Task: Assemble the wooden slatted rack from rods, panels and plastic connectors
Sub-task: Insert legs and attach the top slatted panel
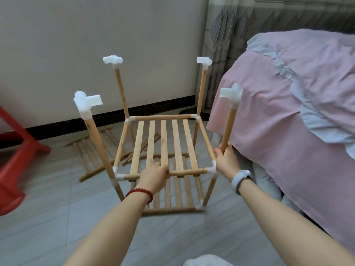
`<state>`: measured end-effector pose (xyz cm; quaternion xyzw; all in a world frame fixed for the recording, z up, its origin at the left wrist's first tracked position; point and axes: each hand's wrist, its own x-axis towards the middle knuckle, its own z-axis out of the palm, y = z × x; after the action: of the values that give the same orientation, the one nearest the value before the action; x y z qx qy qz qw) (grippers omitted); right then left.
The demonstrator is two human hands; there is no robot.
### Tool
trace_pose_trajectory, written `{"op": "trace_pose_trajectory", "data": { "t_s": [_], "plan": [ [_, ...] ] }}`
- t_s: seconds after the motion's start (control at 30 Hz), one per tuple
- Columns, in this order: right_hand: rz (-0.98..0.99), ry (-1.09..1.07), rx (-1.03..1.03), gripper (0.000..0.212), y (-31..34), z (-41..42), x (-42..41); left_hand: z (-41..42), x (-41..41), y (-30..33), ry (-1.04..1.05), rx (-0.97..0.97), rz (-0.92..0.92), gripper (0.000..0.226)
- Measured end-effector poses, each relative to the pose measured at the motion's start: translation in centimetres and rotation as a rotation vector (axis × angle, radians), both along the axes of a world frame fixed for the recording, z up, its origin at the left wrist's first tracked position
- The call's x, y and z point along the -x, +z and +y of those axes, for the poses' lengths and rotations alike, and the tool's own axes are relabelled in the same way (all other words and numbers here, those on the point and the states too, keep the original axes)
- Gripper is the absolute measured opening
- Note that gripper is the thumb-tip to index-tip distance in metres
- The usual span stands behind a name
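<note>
The left hand (154, 174), with a red bead bracelet (140, 192) on its wrist, curls its fingers over the near horizontal rod (186, 172) of a partly built wooden rack (163, 146), gripping it near the middle. This rod runs left to right across the view. The right hand (226, 160), with a pale watch (241, 177) on its wrist, wraps around the base of the near right upright rod (228, 129), just above the white plastic corner connector (212, 170) where that rod meets the horizontal one.

The rack stands on a grey tiled floor (57, 217) between the person and a pale wall (76, 45). Its slatted panel (165, 144) lies flat at hand height, with 5 slats whose long axes run away from the person toward the wall. 4 upright rods rise from the panel's corners, each pointing up and leaning slightly outward in the wide-angle view. Each of the 4 is capped by a white plastic connector (87, 102) with open sockets. Legs continue below the panel to a second slatted panel (172, 196) near the floor; its slat count is partly hidden by the left arm.

Behind the rack, more slatted panels (90, 150) and loose rods (134, 156) lie on the floor; their number is unclear. A red plastic stool (17, 166) stands at the left edge. A bed with a pink cover (278, 112) fills the right side, with a patterned curtain (226, 25) behind it.
</note>
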<state>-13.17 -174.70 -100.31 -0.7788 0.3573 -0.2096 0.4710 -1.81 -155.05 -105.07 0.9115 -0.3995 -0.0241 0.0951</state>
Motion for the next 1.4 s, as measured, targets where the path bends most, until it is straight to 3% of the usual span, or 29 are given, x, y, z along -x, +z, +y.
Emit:
{"op": "trace_pose_trajectory", "data": {
  "t_s": [0.07, 0.13, 0.2, 0.23, 0.47, 0.63, 0.83, 1.07, 1.2, 1.4],
  "plan": [
    [0.185, 0.052, -0.037, 0.004, -0.4, 0.1, 1.0, 0.4, 0.6, 0.8, -0.004, 0.020, 0.071, 0.024],
    [0.507, 0.197, -0.015, 0.024, -1.8, 0.9, 2.1, 2.1, 1.1, 1.9, -0.051, 0.026, 0.112, 0.031],
    [0.801, 0.362, 0.056, 0.020, -2.0, 2.8, 2.5, 4.9, 1.4, 3.5, -0.073, 0.052, 0.163, 0.037],
    [0.855, 0.410, 0.064, 0.023, -1.4, 4.2, 2.1, 6.5, 1.5, 4.4, -0.072, 0.050, 0.176, 0.036],
    [0.632, 0.970, 0.122, 0.033, 4.3, 20.3, -6.4, 22.0, -1.2, 8.4, 0.217, 0.006, 0.084, 0.035],
    [0.610, 1.247, 0.297, 0.036, 1.5, 32.1, -13.3, 31.9, -4.2, 6.0, 0.504, 0.000, 0.099, 0.037],
    [0.677, 1.199, 0.538, 0.040, -10.6, 36.5, -22.9, 36.8, -10.1, -6.1, 0.744, 0.004, 0.373, 0.050],
    [0.823, 1.017, 0.703, 0.047, -21.9, 35.7, -33.5, 34.9, -15.4, -21.7, 0.895, -0.100, 0.653, 0.077],
    [0.792, 1.010, 0.823, 0.054, -24.9, 35.1, -37.8, 34.2, -15.8, -26.6, 0.837, -0.256, 0.532, 0.095],
    [0.753, 0.972, 1.082, 0.048, -28.6, 34.5, -42.0, 34.3, -15.1, -30.0, 0.873, -0.197, 0.365, 0.098]
  ]
}}
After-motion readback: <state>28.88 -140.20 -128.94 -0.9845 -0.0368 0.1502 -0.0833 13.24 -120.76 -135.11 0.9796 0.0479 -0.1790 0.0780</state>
